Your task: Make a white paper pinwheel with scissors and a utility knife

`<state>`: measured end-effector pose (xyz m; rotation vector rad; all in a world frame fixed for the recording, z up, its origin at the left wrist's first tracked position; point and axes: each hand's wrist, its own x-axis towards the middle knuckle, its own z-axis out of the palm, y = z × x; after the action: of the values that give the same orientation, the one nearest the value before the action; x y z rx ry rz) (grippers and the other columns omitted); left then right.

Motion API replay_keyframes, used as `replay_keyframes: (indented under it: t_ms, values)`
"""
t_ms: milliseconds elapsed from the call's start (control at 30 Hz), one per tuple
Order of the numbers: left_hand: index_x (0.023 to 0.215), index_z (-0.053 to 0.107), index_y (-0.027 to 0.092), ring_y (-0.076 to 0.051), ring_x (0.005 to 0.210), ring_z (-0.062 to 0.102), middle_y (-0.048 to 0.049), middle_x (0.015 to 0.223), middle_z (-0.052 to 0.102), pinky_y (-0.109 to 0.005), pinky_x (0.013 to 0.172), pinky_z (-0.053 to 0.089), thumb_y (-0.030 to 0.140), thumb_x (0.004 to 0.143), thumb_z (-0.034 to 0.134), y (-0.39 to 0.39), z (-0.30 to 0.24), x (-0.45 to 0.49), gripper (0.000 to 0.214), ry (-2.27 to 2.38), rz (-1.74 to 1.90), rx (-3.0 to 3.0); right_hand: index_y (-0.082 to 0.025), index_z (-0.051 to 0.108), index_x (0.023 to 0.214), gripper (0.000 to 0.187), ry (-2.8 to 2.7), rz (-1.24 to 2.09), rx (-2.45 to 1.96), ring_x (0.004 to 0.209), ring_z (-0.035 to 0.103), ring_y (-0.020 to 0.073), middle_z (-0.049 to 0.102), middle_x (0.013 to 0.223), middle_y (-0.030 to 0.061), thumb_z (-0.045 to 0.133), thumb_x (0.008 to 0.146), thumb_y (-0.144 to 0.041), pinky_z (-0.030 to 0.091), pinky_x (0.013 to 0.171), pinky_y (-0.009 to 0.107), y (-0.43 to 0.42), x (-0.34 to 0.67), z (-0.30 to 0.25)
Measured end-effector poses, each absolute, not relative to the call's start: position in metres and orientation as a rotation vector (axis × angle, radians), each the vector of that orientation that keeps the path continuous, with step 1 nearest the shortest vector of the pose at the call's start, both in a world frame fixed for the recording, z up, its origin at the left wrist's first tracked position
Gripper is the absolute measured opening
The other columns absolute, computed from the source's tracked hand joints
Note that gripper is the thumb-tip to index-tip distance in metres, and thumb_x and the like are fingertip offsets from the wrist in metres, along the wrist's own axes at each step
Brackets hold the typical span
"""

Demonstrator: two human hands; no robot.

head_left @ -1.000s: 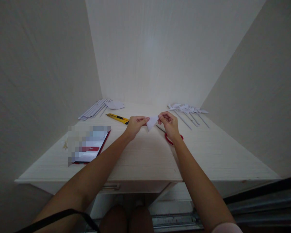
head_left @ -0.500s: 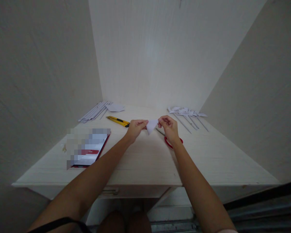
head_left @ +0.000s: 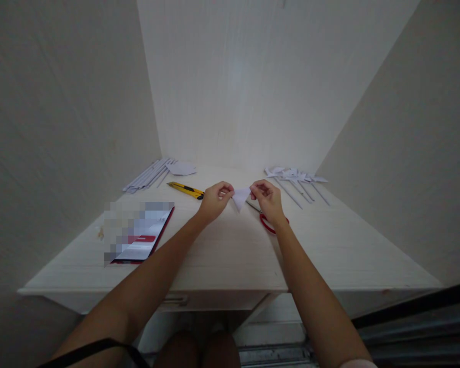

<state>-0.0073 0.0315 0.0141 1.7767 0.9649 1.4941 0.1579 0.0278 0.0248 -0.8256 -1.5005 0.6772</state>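
I hold a small white folded paper triangle [head_left: 240,197] just above the pale wooden desk [head_left: 230,255], its point hanging down. My left hand [head_left: 213,200] pinches its left corner. My right hand [head_left: 267,201] pinches its right corner. Both hands are closed on the paper, fingers curled. Red-handled scissors [head_left: 267,223] lie on the desk under my right wrist, partly hidden by it. A yellow utility knife [head_left: 185,189] lies just left of my left hand.
A bundle of rolled white paper sticks [head_left: 147,175] with a folded paper piece [head_left: 182,167] lies at the back left. Several paper pinwheels on sticks [head_left: 297,181] lie at the back right. A red-edged tablet [head_left: 140,239] rests front left. Walls close in on three sides.
Both hands have stayed together holding the paper triangle; its tip now hangs more directly downward. The view shifted slightly.
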Motion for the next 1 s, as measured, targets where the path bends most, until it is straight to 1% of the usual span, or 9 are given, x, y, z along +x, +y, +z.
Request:
replay_keyframes:
  t_ms: [167, 267, 400, 500, 567, 700, 767, 867, 1000]
  values:
    - [0.069, 0.055, 0.015, -0.013, 0.062, 0.054, -0.0012, 0.065, 0.057, -0.023, 0.057, 0.041, 0.025, 0.067, 0.061, 0.033, 0.012, -0.008, 0.012, 1.07, 1.38, 1.882, -0.018, 0.054, 0.073, 0.013, -1.673, 0.409, -0.903, 0.053, 0.047, 0.01, 0.051, 0.061, -0.0017, 0.053, 0.077, -0.03, 0.038, 0.053, 0.023, 0.026, 0.158, 0.024]
    - [0.069, 0.055, 0.016, -0.013, 0.064, 0.053, -0.0011, 0.066, 0.056, -0.023, 0.058, 0.041, 0.025, 0.069, 0.059, 0.034, 0.009, -0.009, 0.009, 1.068, 1.323, 1.999, -0.018, 0.055, 0.072, 0.012, -1.774, 0.236, -0.916, 0.06, 0.049, 0.0115, 0.055, 0.067, 0.0007, 0.049, 0.079, -0.027, 0.038, 0.058, 0.024, 0.023, 0.158, 0.026]
    - [0.07, 0.056, 0.016, -0.012, 0.063, 0.052, -0.0008, 0.066, 0.055, -0.023, 0.057, 0.041, 0.023, 0.071, 0.056, 0.034, 0.004, -0.009, 0.007, 1.015, 1.276, 2.151, -0.018, 0.055, 0.072, 0.014, -1.868, 0.079, -0.918, 0.064, 0.049, 0.0133, 0.056, 0.069, 0.0024, 0.046, 0.081, -0.024, 0.038, 0.062, 0.026, 0.02, 0.159, 0.029]
    - [0.078, 0.058, 0.016, -0.013, 0.071, 0.054, -0.0035, 0.077, 0.058, -0.022, 0.06, 0.044, 0.024, 0.072, 0.055, 0.035, 0.001, -0.008, 0.01, 0.928, 1.312, 2.121, -0.019, 0.054, 0.071, 0.015, -1.87, 0.042, -0.92, 0.064, 0.049, 0.014, 0.056, 0.069, 0.0029, 0.045, 0.081, -0.024, 0.038, 0.064, 0.026, 0.019, 0.159, 0.03]
    - [0.08, 0.059, 0.015, -0.013, 0.071, 0.056, -0.0048, 0.082, 0.059, -0.022, 0.058, 0.045, 0.026, 0.071, 0.057, 0.037, -0.001, -0.007, 0.014, 0.883, 1.302, 2.014, -0.019, 0.054, 0.071, 0.015, -1.872, 0.037, -0.916, 0.065, 0.05, 0.0143, 0.056, 0.069, 0.0032, 0.044, 0.081, -0.023, 0.038, 0.065, 0.027, 0.02, 0.159, 0.03]
    - [0.085, 0.06, 0.012, -0.012, 0.056, 0.059, -0.0032, 0.067, 0.062, -0.024, 0.054, 0.048, 0.029, 0.069, 0.061, 0.04, -0.006, -0.006, 0.024, 0.786, 1.126, 1.768, -0.019, 0.055, 0.072, 0.016, -1.865, 0.028, -0.928, 0.065, 0.05, 0.0148, 0.056, 0.07, 0.0036, 0.043, 0.081, -0.023, 0.039, 0.066, 0.028, 0.022, 0.161, 0.028]
    - [0.08, 0.06, 0.01, -0.013, 0.054, 0.061, -0.0037, 0.061, 0.063, -0.026, 0.056, 0.05, 0.03, 0.068, 0.062, 0.039, -0.007, -0.005, 0.023, 0.775, 1.099, 1.7, -0.019, 0.055, 0.072, 0.016, -1.871, 0.012, -0.937, 0.065, 0.05, 0.0147, 0.057, 0.07, 0.0036, 0.044, 0.081, -0.023, 0.038, 0.066, 0.028, 0.023, 0.162, 0.027]
    - [0.073, 0.06, 0.01, -0.016, 0.056, 0.064, -0.0054, 0.061, 0.065, -0.029, 0.059, 0.052, 0.031, 0.066, 0.065, 0.037, -0.006, -0.005, 0.023, 0.793, 1.138, 1.631, -0.019, 0.055, 0.072, 0.016, -1.882, -0.005, -0.945, 0.065, 0.051, 0.0145, 0.057, 0.07, 0.0035, 0.044, 0.082, -0.023, 0.038, 0.065, 0.027, 0.024, 0.163, 0.025]
    - [0.065, 0.056, 0.012, -0.017, 0.057, 0.065, -0.0046, 0.06, 0.064, -0.028, 0.057, 0.051, 0.031, 0.065, 0.065, 0.035, -0.004, -0.006, 0.022, 0.852, 1.168, 1.648, -0.018, 0.056, 0.071, 0.015, -1.854, 0.031, -0.957, 0.064, 0.051, 0.0139, 0.058, 0.069, 0.0029, 0.045, 0.08, -0.022, 0.039, 0.064, 0.026, 0.026, 0.162, 0.021]
